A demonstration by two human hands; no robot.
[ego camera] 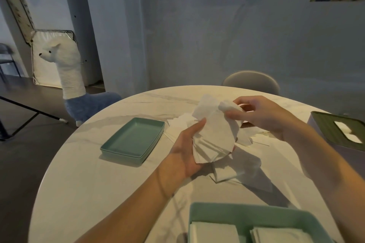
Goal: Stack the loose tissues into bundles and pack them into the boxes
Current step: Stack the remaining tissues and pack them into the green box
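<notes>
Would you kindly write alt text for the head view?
Over a round marble table, the left hand holds a stack of white tissues while the right hand pinches the top tissue. A teal lid lies left; a teal box holds tissue bundles.

Soft, matt white paper in the tissue bundle [214, 136], faintly creased; polished, marble-veined stone look to the table [110, 179]; smooth satin teal plastic in the lid [134, 140] near the left edge and the box [246, 213] at the near edge; ribbed olive top on the dispenser [325, 124]
</notes>
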